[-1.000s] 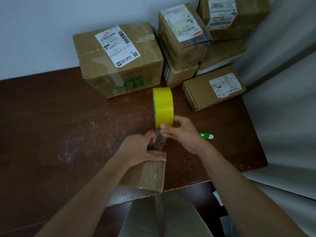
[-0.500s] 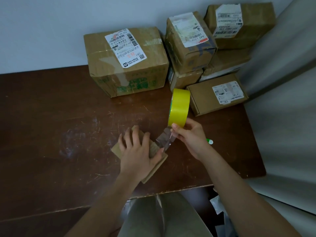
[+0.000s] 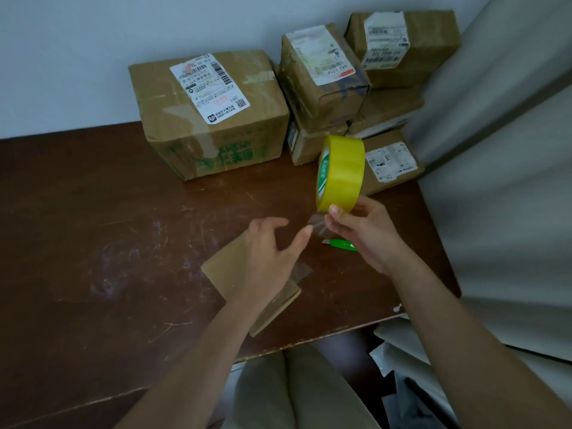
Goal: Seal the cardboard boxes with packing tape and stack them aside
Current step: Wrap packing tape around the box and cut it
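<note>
While right hand (image 3: 365, 230) pinches tape roll (image 3: 340, 173), fingertips clasp its lower rim.

Left hand (image 3: 272, 258) hovers with fingers loosely spread, nothing in it; right hand (image 3: 362, 230) is raised, fingers curled in a pinch.

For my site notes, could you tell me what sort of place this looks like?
Probably a makeshift parcel-packing corner in a home or small office: labelled boxes stacked against the wall, a worn wooden table, and a tape roll in the right hand.

Yellow tape roll (image 3: 340, 173) stands upright above the flat small box (image 3: 230, 267); sealed boxes (image 3: 210, 119) stacked behind.
</note>
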Tool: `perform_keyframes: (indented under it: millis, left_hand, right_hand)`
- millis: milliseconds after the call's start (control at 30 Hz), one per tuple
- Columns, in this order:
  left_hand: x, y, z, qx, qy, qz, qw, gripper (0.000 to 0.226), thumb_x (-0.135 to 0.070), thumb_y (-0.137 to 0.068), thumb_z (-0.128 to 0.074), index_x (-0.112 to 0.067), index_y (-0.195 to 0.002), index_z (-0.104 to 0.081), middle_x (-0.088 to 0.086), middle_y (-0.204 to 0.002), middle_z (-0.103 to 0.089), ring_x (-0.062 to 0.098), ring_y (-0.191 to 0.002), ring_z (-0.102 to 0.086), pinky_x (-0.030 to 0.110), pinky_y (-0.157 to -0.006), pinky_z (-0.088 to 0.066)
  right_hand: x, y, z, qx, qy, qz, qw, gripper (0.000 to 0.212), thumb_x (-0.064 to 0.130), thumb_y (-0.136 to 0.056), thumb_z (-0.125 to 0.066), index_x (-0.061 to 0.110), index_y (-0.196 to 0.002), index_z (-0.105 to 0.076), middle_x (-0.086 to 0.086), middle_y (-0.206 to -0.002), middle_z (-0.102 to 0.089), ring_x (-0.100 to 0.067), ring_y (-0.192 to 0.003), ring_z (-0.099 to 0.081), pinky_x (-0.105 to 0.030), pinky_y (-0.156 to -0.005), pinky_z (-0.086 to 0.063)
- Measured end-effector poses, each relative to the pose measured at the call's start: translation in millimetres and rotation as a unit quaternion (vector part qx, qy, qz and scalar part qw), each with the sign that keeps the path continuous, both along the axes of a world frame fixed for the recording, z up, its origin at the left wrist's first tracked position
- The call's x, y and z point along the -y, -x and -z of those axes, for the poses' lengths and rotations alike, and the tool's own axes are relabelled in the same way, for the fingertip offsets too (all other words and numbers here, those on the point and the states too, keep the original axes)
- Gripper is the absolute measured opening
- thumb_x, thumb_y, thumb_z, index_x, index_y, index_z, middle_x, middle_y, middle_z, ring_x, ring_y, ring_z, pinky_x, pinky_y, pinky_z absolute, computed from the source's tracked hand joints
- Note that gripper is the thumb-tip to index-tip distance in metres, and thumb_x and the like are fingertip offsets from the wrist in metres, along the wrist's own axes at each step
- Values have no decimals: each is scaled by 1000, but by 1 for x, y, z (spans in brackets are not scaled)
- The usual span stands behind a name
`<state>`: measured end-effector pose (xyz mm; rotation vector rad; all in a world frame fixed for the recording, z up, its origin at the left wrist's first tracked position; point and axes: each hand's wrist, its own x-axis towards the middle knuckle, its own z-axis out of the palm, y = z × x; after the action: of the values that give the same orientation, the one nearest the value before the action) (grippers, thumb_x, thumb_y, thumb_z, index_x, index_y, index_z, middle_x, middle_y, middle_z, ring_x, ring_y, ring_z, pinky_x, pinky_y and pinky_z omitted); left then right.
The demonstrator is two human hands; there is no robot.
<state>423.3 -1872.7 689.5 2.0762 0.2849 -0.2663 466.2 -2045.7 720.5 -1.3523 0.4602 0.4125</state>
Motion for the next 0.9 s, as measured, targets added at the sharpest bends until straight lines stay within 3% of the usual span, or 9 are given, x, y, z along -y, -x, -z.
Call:
perform_keyframes:
  millis: [100,167,333,433,500,633,700,767,900]
  left_hand:
    - [33,-20,-17,-178,294,-68,937,32,-32,-90,-68,-5,-106,-64,10,-105,-68,16,-94,-66,29,-86,-57]
    - [50,-21,-22,-209,364,-67,905,13,-13,-91,-67,-2,-95,-63,16,-95,-69,18,-85,-67,27,-80,-59]
    - [82,-18,-13,-139,273,-12,952,21,2,-94,-59,-8,-75,-54,16,-81,-63,26,-79,-63,43,-86,-58]
    - [100,-14,-13,-87,199,58,974,26,2,-94,-58,-13,-75,-50,12,-76,-59,21,-74,-58,31,-71,-53]
    - [114,-14,-15,-66,205,56,975,25,2,-95,-56,-13,-76,-49,10,-73,-59,22,-73,-59,38,-73,-55]
    - [160,-22,-23,-57,241,29,968,26,3,-95,-55,-12,-76,-46,3,-65,-59,9,-59,-61,26,-62,-53]
    - [187,-24,-21,-81,249,-13,965,27,3,-96,-54,-11,-75,-45,5,-63,-59,10,-57,-61,21,-57,-52]
    - [210,-25,-12,-111,250,-62,960,25,0,-97,-54,-10,-75,-47,5,-65,-59,13,-59,-61,19,-55,-50]
    - [244,-25,2,-151,262,-134,944,22,-3,-98,-54,-10,-78,-51,5,-74,-59,11,-60,-61,18,-55,-51]
  right_hand:
    - [8,16,1,12,-35,23,999,33,16,-78,-71,2,-108,-66,-12,-99,-70,-20,-92,-69,-33,-86,-58]
    - [17,25,0,16,-67,45,997,37,16,-80,-68,-1,-113,-64,-17,-106,-69,-26,-98,-69,-37,-89,-58]
    - [54,34,-3,-41,-140,23,989,44,22,-88,-67,9,-130,-59,-12,-118,-70,-21,-107,-68,-32,-96,-54]
    - [80,28,-2,-78,-93,-49,991,54,35,-85,-67,17,-135,-58,-10,-125,-69,-21,-112,-66,-35,-98,-49]
    - [97,22,-1,-86,-87,-80,989,57,45,-87,-63,21,-138,-56,-9,-130,-66,-23,-117,-63,-36,-99,-45]
    - [132,16,8,-115,-259,1,959,58,52,-92,-52,14,-136,-58,-15,-127,-66,-26,-103,-62,-35,-86,-48]
    - [154,10,16,-96,-282,48,953,64,50,-82,-69,11,-132,-60,-18,-125,-65,-29,-104,-61,-40,-90,-47]
    - [176,1,25,-45,-246,80,965,68,30,-64,-90,9,-123,-63,-15,-116,-69,-25,-104,-65,-38,-94,-50]
    - [208,-11,46,50,-59,46,996,48,10,-62,-85,9,-106,-66,-10,-99,-70,-22,-95,-68,-35,-91,-53]
